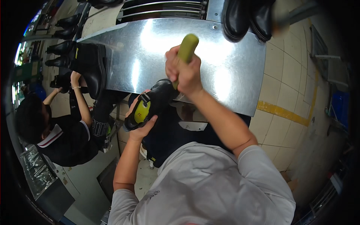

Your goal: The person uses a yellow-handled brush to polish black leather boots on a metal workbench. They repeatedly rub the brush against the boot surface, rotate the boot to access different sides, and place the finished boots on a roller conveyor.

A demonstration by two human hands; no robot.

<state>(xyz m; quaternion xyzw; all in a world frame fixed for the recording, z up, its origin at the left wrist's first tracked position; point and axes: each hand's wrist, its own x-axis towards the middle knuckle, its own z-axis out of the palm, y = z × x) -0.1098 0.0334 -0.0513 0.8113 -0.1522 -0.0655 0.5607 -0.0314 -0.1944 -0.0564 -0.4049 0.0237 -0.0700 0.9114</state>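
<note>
A black shoe (pixel 162 96) is tilted in front of my lap, just at the near edge of the metal table, its toe pointing away from me. Its opening faces up and shows a yellow-green insole (pixel 141 111) and a strap with a buckle. My left hand (pixel 141 129) is wrapped round the heel end and holds the shoe. Above the toe, my right hand (pixel 187 74) is closed round an olive-yellow bar (pixel 189 45) with a rounded upper end. The bar's lower end is at the shoe's toe; whether it touches I cannot tell.
The shiny metal table (pixel 123 48) spans the front. A tall black boot (pixel 93 69) stands at its left end, a pair of black boots (pixel 236 20) at its far right. On the left a co-worker (pixel 63 131) sits working. Tiled floor (pixel 281 67) lies to the right.
</note>
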